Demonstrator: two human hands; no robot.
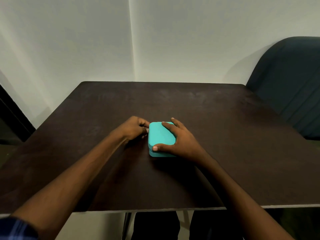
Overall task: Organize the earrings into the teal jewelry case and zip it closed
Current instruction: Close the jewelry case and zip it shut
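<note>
Teal jewelry case [160, 135] lies lid-down at frame centre on table [207, 118]. Right hand [180, 141] spread flat, bracing the lid; left hand [136, 129] pinched at its left edge, likely the zipper pull. Case looks light, rigid, prone to sliding: brace it.

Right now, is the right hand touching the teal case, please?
Touching: the head view shows the right hand lying flat on the teal case, thumb against its near edge.

Teal jewelry case [161, 135]: square with rounded corners, matte, lid down, lying flat near bench [225, 135] centre. Seam visible along the 6 o'clock side; zip state unclear. No earrings visible.
</note>
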